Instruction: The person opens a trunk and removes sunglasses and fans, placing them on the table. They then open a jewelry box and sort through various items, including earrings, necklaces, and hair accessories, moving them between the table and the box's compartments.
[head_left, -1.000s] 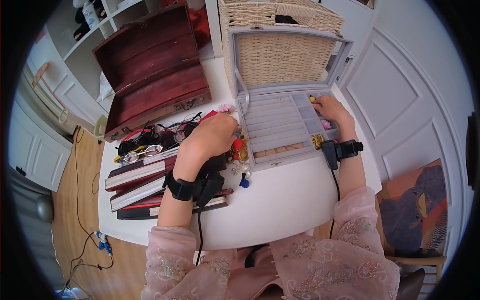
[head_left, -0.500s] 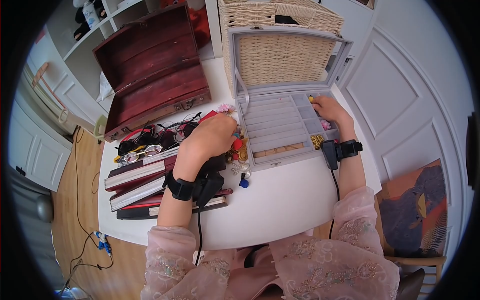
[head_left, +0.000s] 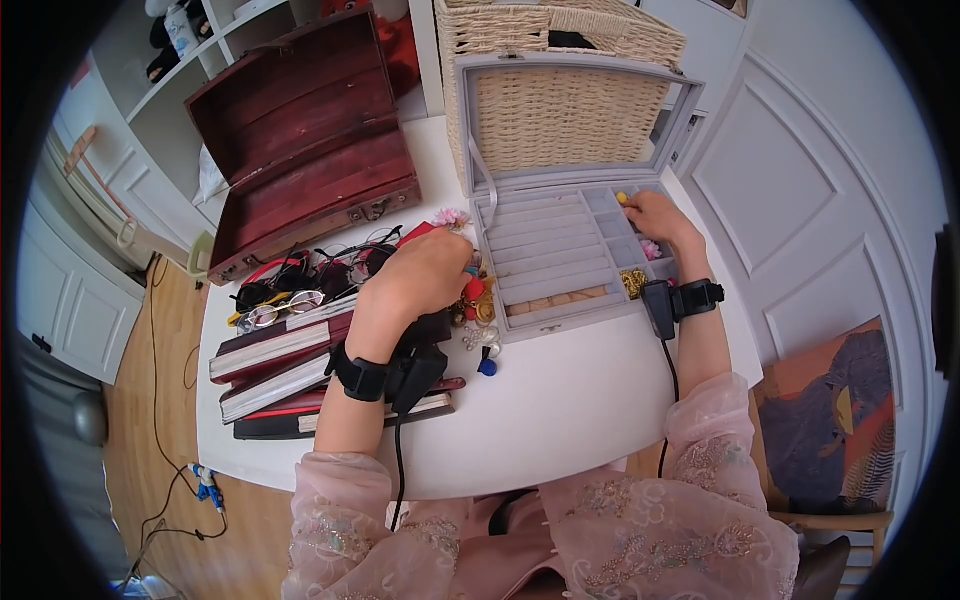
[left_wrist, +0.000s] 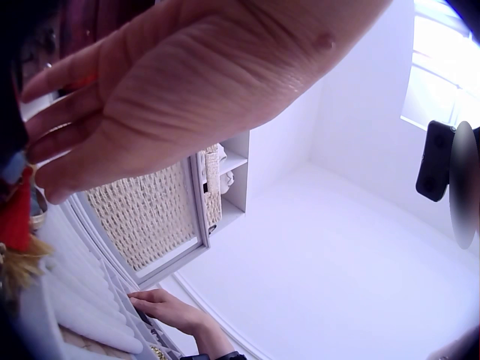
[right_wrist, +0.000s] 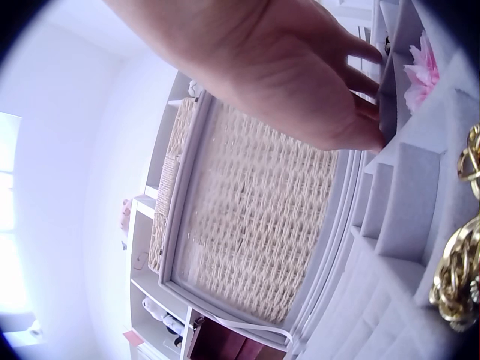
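My left hand [head_left: 425, 275] is over a pile of small jewellery left of a grey jewellery box [head_left: 540, 329]. In the left wrist view its fingers extend loosely beside a red tassel [left_wrist: 16, 217]; their tips are partly hidden. A pink flower ornament [head_left: 452, 217] and a blue ornament [head_left: 487, 367] lie around that pile. My right hand [head_left: 662, 220] reaches into a right-side compartment of the box, fingers fairly straight, tips out of sight behind the divider. Close by sit a yellow piece [head_left: 622, 198], a pink flower [right_wrist: 424, 73] and a gold chain [right_wrist: 456, 277].
The box's clear-windowed lid [head_left: 463, 120] stands up against a wicker basket [head_left: 500, 35]. At the back left is an open dark red wooden case [head_left: 320, 180]. Several glasses [head_left: 300, 298] and stacked books [head_left: 270, 352] lie before it on the white table [head_left: 560, 430].
My right hand shifts very slightly left in the compartment, near the yellow piece. My left hand stays almost still over the pile.
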